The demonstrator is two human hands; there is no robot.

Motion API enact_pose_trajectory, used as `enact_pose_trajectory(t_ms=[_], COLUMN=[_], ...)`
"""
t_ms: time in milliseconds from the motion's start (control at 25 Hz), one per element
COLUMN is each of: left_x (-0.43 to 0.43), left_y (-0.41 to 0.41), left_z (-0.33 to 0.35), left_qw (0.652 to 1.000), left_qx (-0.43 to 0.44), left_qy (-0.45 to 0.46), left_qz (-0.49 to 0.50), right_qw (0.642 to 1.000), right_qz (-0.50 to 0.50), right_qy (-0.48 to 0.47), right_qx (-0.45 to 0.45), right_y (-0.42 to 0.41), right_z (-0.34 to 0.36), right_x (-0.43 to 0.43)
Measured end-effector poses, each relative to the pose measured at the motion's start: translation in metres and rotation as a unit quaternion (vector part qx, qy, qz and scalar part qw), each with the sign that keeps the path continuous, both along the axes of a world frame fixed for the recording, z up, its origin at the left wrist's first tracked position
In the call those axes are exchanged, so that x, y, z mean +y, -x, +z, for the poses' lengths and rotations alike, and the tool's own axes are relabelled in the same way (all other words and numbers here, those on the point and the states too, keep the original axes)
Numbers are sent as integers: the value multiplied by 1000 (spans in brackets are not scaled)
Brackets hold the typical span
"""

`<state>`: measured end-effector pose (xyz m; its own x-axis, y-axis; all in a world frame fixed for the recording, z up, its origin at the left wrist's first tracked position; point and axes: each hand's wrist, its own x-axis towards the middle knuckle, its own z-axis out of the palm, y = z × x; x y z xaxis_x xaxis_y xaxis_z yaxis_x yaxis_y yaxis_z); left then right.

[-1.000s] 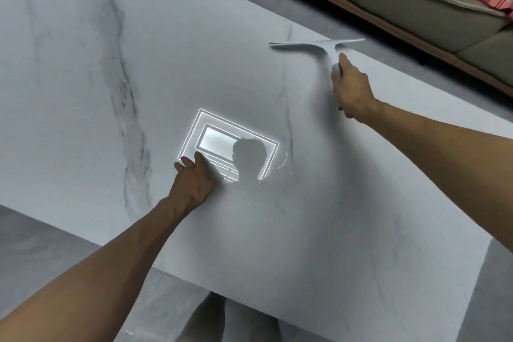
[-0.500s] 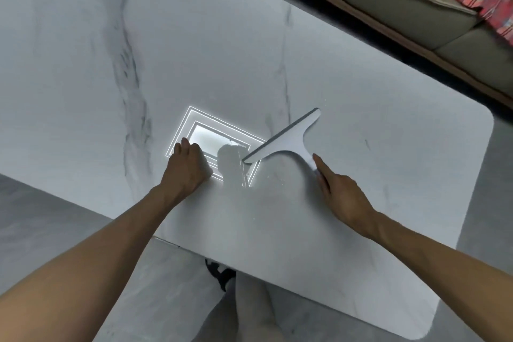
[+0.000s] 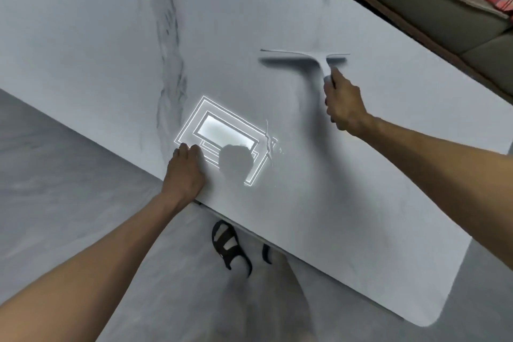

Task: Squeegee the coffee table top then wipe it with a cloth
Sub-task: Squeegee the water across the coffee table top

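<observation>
Squeegeeing goes on: right hand (image 3: 342,104) grips the squeegee (image 3: 308,57), left hand (image 3: 185,172) flat on worktop (image 3: 97,44); next, another pull towards the near edge

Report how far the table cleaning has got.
Done: nothing clearly finished; a water streak lies on the table. In hand: the right hand grips the squeegee on the far side; the left hand rests on the table. Left: more squeegeeing, then wiping; no cloth shows.

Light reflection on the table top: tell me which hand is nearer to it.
Left. The left hand rests at the reflection's near corner; the right hand grips the squeegee farther right, apart from it.
</observation>
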<state>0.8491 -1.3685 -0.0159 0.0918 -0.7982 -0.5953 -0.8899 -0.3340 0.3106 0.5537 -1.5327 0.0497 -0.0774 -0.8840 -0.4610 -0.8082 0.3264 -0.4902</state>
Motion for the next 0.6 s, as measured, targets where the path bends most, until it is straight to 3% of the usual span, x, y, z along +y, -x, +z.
enact_pose_trajectory(t_ms=[80,240,440,600], left_x=[6,13,30,38], left_y=[-7,-10,-4,7], left_z=[-4,-5,1,11], left_qw=[1000,999,999,985], left_qx=[-5,3,31,-46], left_qy=[11,30,39,103], left_qz=[-9,-18,21,133], right_qw=[999,995,961,929], right_qz=[-41,95,268,337], right_qy=[-8,15,-18,-75], right_qx=[-9,30,69,133], right_y=[-37,-69,6,79], right_z=[-20,-41,-33,-2], right_x=[-10,52,152,185])
